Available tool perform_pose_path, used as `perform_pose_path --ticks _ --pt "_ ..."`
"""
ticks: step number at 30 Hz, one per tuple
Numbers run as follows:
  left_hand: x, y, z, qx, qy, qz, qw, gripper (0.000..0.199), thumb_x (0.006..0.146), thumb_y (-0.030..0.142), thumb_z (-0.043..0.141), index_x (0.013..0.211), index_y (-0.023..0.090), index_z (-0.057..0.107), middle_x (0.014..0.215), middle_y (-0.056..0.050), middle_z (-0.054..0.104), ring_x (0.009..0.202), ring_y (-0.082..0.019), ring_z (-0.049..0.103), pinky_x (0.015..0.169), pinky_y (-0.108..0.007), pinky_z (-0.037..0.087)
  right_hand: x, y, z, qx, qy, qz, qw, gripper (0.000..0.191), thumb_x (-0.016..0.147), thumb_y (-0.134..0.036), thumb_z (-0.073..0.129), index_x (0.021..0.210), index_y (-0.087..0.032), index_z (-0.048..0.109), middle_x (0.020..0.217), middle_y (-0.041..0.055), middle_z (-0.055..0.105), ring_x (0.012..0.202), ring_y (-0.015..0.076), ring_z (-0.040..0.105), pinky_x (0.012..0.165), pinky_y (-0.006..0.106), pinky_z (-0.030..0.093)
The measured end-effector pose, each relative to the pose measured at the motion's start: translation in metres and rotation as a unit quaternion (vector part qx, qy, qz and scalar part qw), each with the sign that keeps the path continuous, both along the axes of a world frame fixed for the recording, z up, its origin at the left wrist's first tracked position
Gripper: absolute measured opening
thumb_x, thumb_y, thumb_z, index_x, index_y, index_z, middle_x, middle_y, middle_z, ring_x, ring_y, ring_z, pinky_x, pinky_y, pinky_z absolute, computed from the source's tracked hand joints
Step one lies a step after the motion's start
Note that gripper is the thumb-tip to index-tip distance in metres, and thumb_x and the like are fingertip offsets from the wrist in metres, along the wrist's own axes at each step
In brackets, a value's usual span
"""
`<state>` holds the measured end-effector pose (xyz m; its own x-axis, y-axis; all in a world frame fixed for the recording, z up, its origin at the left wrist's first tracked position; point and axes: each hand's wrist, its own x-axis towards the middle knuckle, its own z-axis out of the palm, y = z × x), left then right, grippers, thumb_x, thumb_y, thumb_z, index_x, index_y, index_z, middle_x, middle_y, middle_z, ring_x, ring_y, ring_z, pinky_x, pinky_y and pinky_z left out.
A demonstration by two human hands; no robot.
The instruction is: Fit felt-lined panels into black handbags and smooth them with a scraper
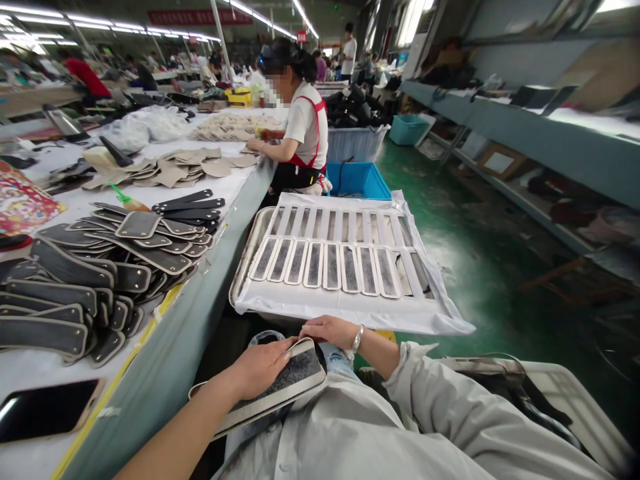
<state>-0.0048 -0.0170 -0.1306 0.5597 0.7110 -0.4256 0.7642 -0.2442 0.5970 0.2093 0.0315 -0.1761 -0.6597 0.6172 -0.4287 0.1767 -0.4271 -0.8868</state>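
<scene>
A long panel [295, 373] with a dark grey fuzzy middle and a pale rim lies tilted across my lap. Stretched along its upper side, my left hand [263, 365] grips it, its fingertips close to the far end. At that same far end my right hand [330, 331], with a silver bracelet at the wrist, has its fingers bent against the panel's edge; its fingertips are partly hidden. Ahead of my hands, several similar pale-rimmed grey panels [313, 265] lie in a row on a white cloth [305, 303] spread over a tray.
The worktable at left holds a pile of dark riveted straps [60, 300], a phone [47, 408] and beige cut pieces [175, 168]. A co-worker [307, 127] sits ahead at its edge, near a blue bin [363, 180]. A pale plastic crate [565, 400] stands at right.
</scene>
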Motion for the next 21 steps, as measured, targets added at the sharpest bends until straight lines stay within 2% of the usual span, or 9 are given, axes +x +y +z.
perform_pose_path --ticks 3,9,11,17,21 --pt "0.003 -0.001 0.001 0.014 0.022 0.009 1.000 0.052 0.094 0.047 0.021 0.137 0.024 0.040 0.136 -0.006 0.048 0.120 -0.025 0.048 0.100 -0.040 0.037 -0.005 0.014 0.000 -0.023 -0.009 0.054 0.998 0.035 0.063 -0.047 0.073 0.073 -0.016 0.060 0.063 -0.0053 0.054 0.060 0.0079 0.047 0.061 0.020 0.040" --pt "0.010 -0.006 0.001 0.074 0.111 -0.016 0.991 0.051 0.095 0.040 0.017 0.138 0.021 0.036 0.110 -0.013 0.062 0.099 -0.030 0.061 0.082 -0.045 0.047 -0.010 0.037 0.001 -0.049 -0.044 0.159 0.985 0.028 0.057 -0.033 0.077 0.074 -0.016 0.061 0.068 -0.0043 0.059 0.066 0.0090 0.052 0.059 0.019 0.041" --pt "0.011 -0.006 0.001 0.089 0.135 -0.024 0.987 0.050 0.095 0.038 0.016 0.138 0.022 0.035 0.106 -0.013 0.063 0.094 -0.031 0.062 0.077 -0.045 0.049 -0.013 0.042 0.001 -0.039 -0.059 0.179 0.981 0.027 0.057 -0.030 0.077 0.074 -0.016 0.061 0.068 -0.0043 0.059 0.066 0.0092 0.053 0.059 0.019 0.042" --pt "0.007 -0.005 -0.002 0.114 0.140 -0.033 0.983 0.048 0.095 0.039 0.017 0.136 0.023 0.036 0.106 -0.011 0.064 0.092 -0.032 0.063 0.074 -0.047 0.051 -0.022 0.048 0.004 -0.003 -0.096 0.212 0.972 0.030 0.057 -0.033 0.078 0.073 -0.015 0.060 0.064 -0.0050 0.058 0.064 0.0101 0.053 0.060 0.022 0.044" --pt "0.007 -0.006 -0.004 0.112 0.128 -0.032 0.985 0.047 0.095 0.040 0.017 0.134 0.022 0.039 0.109 -0.011 0.063 0.095 -0.033 0.063 0.076 -0.051 0.051 -0.024 0.050 0.012 0.085 -0.130 0.259 0.953 0.030 0.061 -0.037 0.076 0.074 -0.015 0.061 0.063 -0.0044 0.058 0.063 0.0104 0.053 0.061 0.023 0.044"
